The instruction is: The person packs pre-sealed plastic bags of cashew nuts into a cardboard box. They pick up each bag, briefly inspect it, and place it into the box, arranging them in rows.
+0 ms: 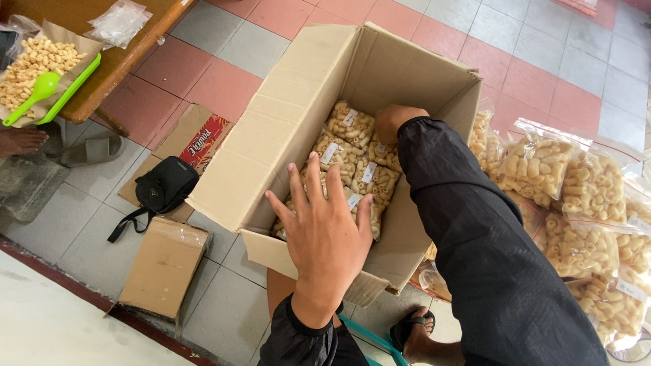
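Tiled floor (pixel 542 61), cardboard box (pixel 271 129), wood table (pixel 129 57)

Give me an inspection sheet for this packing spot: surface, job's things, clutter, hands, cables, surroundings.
Surface: tiled floor in red and grey squares.
Job's things: open cardboard box, tilted, holding clear snack bags with small white labels.
Clutter: black pouch on flattened cardboard, a small closed carton, a grey sandal.
Hands: left hand spread open above the box's near wall, holding nothing; right hand deep in the box on the bags, its grip hidden.
Cables: nothing seen.
Surroundings: pile of filled bags to the right; wooden table with loose snacks and a green scoop; another person's bare foot at left.
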